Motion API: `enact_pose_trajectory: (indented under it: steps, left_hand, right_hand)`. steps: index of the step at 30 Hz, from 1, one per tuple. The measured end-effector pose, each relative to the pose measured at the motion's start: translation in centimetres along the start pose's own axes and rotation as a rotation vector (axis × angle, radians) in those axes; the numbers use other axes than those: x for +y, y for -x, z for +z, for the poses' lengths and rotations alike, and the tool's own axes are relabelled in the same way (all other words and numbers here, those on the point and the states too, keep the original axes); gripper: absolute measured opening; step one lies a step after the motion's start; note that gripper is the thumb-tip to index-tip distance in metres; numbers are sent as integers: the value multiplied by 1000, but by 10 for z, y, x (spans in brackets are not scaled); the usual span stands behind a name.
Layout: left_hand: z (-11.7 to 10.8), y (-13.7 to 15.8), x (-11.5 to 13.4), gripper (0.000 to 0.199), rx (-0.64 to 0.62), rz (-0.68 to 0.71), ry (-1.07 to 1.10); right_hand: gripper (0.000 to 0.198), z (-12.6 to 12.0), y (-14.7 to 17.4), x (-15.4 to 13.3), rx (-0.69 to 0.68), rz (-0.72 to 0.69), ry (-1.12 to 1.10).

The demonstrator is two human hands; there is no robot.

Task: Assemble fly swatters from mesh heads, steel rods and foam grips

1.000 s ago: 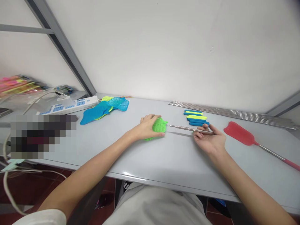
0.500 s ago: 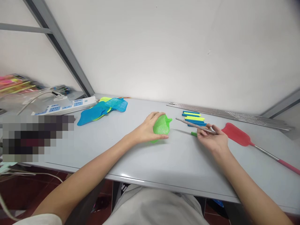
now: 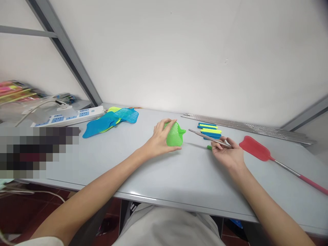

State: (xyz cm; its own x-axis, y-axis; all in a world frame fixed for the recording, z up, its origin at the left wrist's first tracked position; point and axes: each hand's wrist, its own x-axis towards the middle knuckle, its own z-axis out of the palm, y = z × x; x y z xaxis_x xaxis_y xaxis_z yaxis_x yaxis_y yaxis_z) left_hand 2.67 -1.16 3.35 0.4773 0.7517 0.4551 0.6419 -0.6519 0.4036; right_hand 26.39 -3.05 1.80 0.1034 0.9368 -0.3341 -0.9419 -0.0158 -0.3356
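Head view: green mesh [image 3: 175,135] over grey table [image 3: 159,174]; floor [image 3: 30,206] seemingly tiled.

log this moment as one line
left hand: holds green mesh head | right hand: holds metal rod | rod tip: apart from head's stem | red swatter: on table

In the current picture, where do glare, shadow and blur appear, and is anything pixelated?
Head view: bright glare on the front edge of the grey table; faint thin shadow below the metal rod. Head view, left side: colourful bundles look smeared; a pixelated patch makes its content unrecognisable.
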Motion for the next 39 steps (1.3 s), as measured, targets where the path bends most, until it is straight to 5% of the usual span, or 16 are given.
enact_pose_trajectory:
  steps: [10, 39]
  left_hand:
    - [2, 1, -1, 83, -17, 49, -87]
    - [2, 2, 2, 87, -17, 32, -134]
  right_hand:
    - [8, 1, 0, 1, -84, 49, 82]
    - [6, 0, -3, -1, -22, 55, 3]
